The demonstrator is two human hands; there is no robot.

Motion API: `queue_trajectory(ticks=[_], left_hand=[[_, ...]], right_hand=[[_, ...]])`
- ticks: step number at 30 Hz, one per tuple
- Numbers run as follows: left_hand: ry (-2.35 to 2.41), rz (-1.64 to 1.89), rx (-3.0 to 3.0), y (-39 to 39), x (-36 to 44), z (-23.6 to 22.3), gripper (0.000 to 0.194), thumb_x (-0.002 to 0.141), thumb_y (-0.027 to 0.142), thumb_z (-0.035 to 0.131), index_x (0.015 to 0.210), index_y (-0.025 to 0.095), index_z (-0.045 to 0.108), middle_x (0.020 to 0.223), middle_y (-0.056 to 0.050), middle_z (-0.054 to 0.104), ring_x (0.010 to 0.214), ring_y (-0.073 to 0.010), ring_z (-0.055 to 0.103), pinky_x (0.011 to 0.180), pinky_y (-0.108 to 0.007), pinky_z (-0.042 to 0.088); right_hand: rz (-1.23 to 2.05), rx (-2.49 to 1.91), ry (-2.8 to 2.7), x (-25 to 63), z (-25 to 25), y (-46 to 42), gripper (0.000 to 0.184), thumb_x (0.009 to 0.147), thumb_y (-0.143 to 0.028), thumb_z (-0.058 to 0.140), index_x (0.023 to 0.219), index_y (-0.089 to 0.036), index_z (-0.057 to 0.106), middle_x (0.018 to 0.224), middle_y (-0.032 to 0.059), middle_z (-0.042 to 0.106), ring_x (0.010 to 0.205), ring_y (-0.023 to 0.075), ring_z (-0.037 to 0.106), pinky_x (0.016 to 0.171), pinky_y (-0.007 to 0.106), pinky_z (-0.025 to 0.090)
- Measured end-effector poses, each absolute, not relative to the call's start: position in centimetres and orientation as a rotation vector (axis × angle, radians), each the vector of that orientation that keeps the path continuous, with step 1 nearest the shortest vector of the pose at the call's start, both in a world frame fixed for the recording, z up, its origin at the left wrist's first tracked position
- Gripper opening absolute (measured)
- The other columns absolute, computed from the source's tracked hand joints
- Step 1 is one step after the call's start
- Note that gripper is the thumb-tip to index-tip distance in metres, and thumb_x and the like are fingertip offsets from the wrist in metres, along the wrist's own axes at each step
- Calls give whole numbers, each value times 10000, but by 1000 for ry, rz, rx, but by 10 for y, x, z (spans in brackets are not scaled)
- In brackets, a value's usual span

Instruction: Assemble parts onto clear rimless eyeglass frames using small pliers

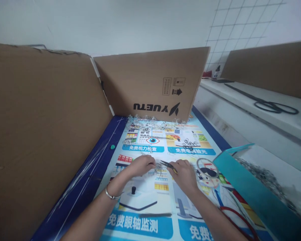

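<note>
My right hand (184,174) is closed around a small pair of needle-nose pliers (167,163) with dark jaws and a bit of yellow on the handle. The jaws point left, toward my left hand (143,165). That hand is pinched shut at the fingertips, and what it holds is too small to make out. Between the hands, a few thin wire-like strands (160,171) show faintly over the printed sheet (145,190). A metal bangle (112,193) circles my left wrist.
Cardboard panels (145,80) stand at the back and left. Small clear pieces (150,123) lie along the back, near a cluster of dark loops (190,144). At right are a teal box (256,187) holding metallic bits, and scissors (273,106) on a ledge. A green cap (112,147) lies left.
</note>
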State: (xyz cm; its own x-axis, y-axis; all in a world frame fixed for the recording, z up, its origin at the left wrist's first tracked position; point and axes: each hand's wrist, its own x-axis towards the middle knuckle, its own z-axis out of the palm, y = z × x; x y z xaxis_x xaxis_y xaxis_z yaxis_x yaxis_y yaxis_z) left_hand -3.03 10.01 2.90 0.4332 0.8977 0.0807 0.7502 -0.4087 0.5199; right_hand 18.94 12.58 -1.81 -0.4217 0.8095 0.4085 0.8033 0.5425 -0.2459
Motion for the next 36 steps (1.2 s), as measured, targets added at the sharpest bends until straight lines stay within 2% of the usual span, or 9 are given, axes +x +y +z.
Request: queue_trajectory(ticks=[6, 11, 17, 26, 30, 36], left_hand=[[1325, 588, 2225, 104, -34, 28, 198, 813, 152, 430, 825, 182, 625, 833, -15, 636, 825, -138, 553, 754, -216, 390], [1411, 623, 2275, 102, -34, 31, 197, 813, 162, 427, 887, 190, 607, 890, -26, 623, 844, -150, 549, 766, -234, 394], [1451, 548, 2344, 97, -33, 37, 211, 817, 156, 415, 959, 217, 559, 958, -19, 618, 890, -162, 549, 761, -238, 396], [1491, 479, 2375, 89, -31, 48, 199, 815, 194, 437, 966, 227, 561, 923, -30, 624, 864, -181, 558, 709, -247, 390], [1445, 653, 2309, 88, -31, 52, 180, 801, 175, 432, 908, 221, 569, 899, -20, 621, 837, -165, 547, 716, -243, 385], [1372, 1100, 1838, 100, -38, 40, 138, 783, 268, 462, 834, 188, 563, 735, 7, 591, 675, -123, 527, 627, -217, 396]], right_hand=[[257, -1035, -2191, 189, -24, 131, 277, 817, -408, 476, 910, -208, 644, 802, 57, 607, 787, 180, 516, 757, 318, 365], [482, -1020, -2259, 185, -20, 127, 281, 801, -443, 491, 908, -234, 645, 762, 32, 611, 760, 172, 537, 735, 313, 384], [393, -1097, -2358, 183, -11, 123, 280, 804, -452, 470, 878, -252, 650, 722, 12, 591, 730, 158, 523, 722, 293, 361], [330, -1191, -2491, 179, 13, 114, 255, 809, -426, 462, 844, -267, 659, 714, 16, 598, 742, 167, 526, 673, 263, 344], [332, -1346, -2499, 173, 22, 110, 266, 799, -432, 456, 767, -251, 649, 718, 18, 601, 726, 161, 541, 601, 233, 330], [381, -1402, -2344, 160, 34, 123, 324, 793, -473, 422, 834, -240, 644, 742, 18, 612, 738, 164, 548, 612, 230, 343]])
